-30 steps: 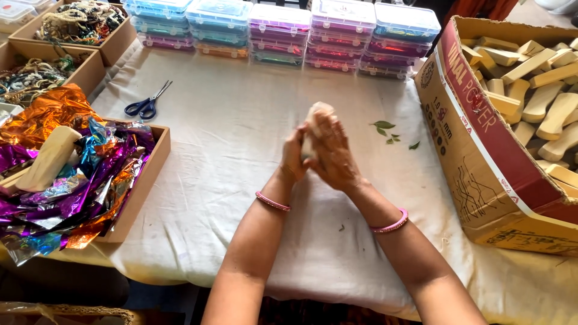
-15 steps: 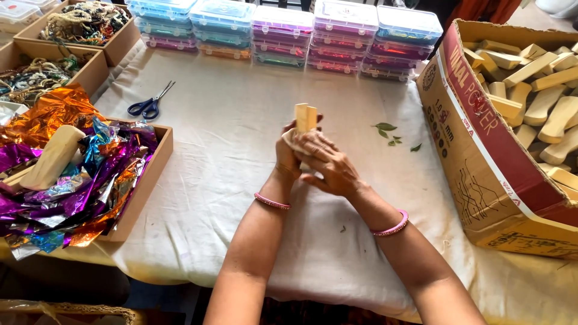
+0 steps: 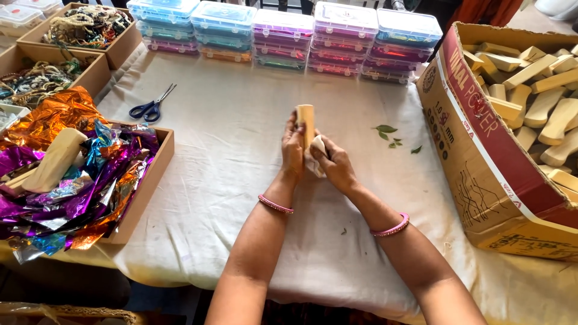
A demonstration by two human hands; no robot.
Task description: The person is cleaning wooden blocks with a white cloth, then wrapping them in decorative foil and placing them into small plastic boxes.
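a pale, rounded wooden block (image 3: 306, 123) is gripped upright over the white tablecloth (image 3: 241, 156) by the closed left hand (image 3: 293, 147); a crumpled white cloth (image 3: 316, 153) is pinched by the right hand (image 3: 336, 165), best rubbed firmly, block held steady.

Scissors (image 3: 152, 107) lie on the white cloth (image 3: 229, 168) near stacked plastic boxes (image 3: 283, 36); shiny foil (image 3: 72, 174) fills a tray (image 3: 147, 180).

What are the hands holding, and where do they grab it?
The left hand grips a pale wooden piece around its lower part, top end sticking up. The right hand holds a small whitish cloth against the piece's lower part.
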